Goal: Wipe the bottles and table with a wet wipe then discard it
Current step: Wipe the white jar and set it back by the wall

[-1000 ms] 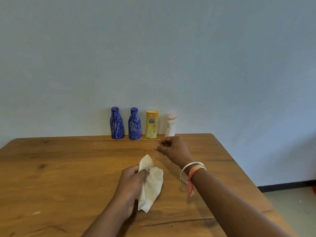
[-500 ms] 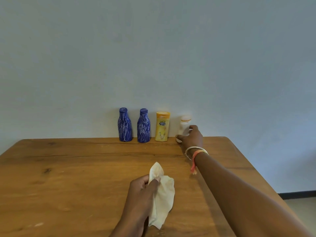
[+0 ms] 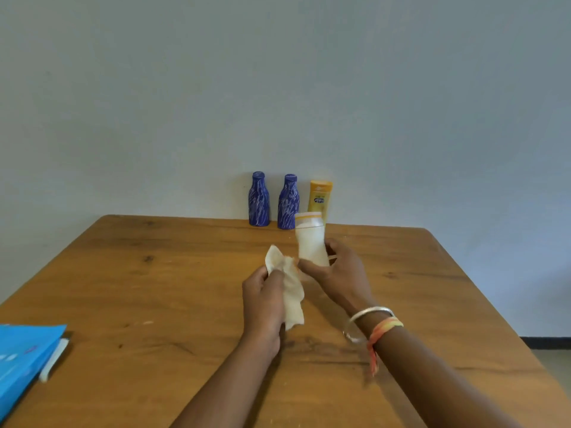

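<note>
- My right hand [image 3: 340, 273] grips the white bottle [image 3: 310, 239] around its lower body, fingers wrapped behind and thumb across the front; the bottle stands roughly upright, its cap with an orange band on top; I cannot tell whether its base touches the table [image 3: 154, 288] or is just above it.
- My left hand [image 3: 262, 299] is closed on the wipe [image 3: 289, 282], pinching it between thumb and fingers; the wipe is crumpled, one corner sticking up above my thumb, the rest hanging down beside my palm; its upper edge sits just beside the bottle's base and my right thumb; whether it touches the bottle I cannot tell.
- Along the far edge, against the wall [image 3: 278, 88], stand two blue bottles [image 3: 259, 200] with white streaks, side by side; right of them a yellow bottle [image 3: 320, 196], partly hidden behind the white one's cap.
- On my right wrist I see a silver bangle [image 3: 369, 313] and an orange thread [image 3: 384, 330].
- At the near left of the table lies a blue booklet [image 3: 21, 356], cut off by the frame, with a white pen-like thing [image 3: 54, 359] just beside its right edge.
</note>
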